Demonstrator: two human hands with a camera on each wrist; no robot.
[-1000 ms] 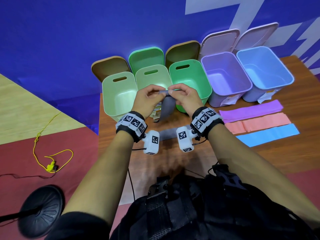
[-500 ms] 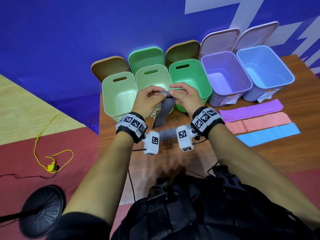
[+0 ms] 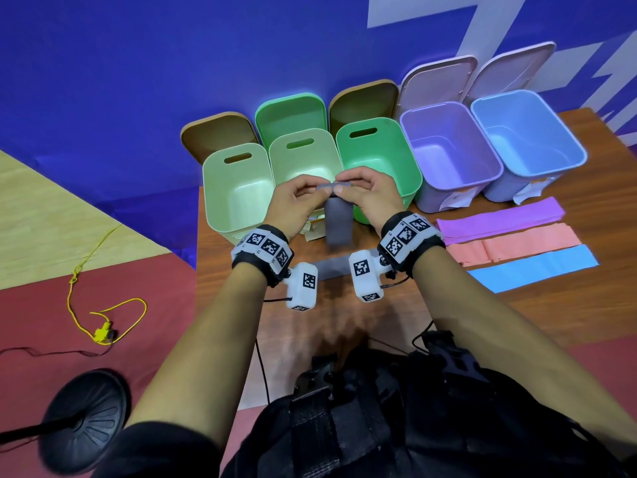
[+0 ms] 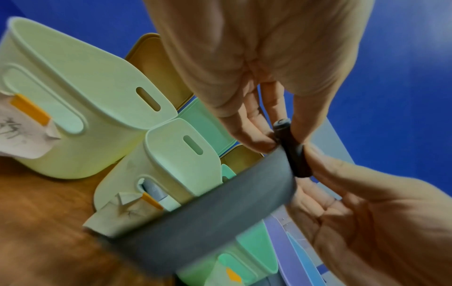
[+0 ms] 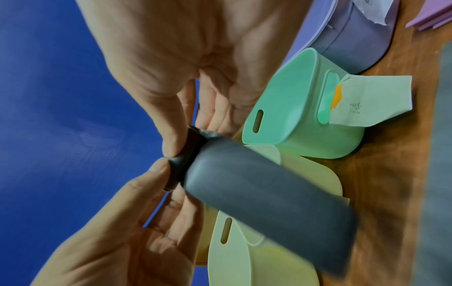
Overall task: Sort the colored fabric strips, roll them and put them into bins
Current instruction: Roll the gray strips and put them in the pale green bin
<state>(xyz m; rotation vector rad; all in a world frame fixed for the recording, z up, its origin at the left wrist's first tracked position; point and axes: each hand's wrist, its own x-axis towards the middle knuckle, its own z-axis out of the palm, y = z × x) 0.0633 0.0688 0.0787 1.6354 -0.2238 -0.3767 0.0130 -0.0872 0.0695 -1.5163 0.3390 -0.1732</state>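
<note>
On the floor at the far left lie a yellow cord (image 3: 103, 315) and a black round base (image 3: 82, 422). Both forearms reach forward from the body over the brown table (image 3: 517, 315), wrists banded with tagged cuffs, hands raised side by side in front of the row of bins.

The left hand (image 3: 296, 205) is held knuckles up, its thumb and fingertips (image 4: 259, 139) curled in to pinch the left end of a small rolled part of the grey strip (image 3: 339, 222). The right hand (image 3: 370, 196) mirrors it, thumb (image 5: 171, 139) and fingers pinching the right end of the same roll, so the two thumbs nearly meet. The unrolled length of the strip hangs down from the roll between the wrists, and its lower end lies on the table.

Behind the hands stand a pale green bin (image 3: 234, 191), a second pale green bin (image 3: 300, 157) and a green bin (image 3: 382, 157). Further right stand a purple bin (image 3: 448, 146) and a blue bin (image 3: 527, 132), lids up. In front of those, three strips lie flat and parallel: purple strip (image 3: 499, 220), pink strip (image 3: 517, 244), blue strip (image 3: 534, 272).
</note>
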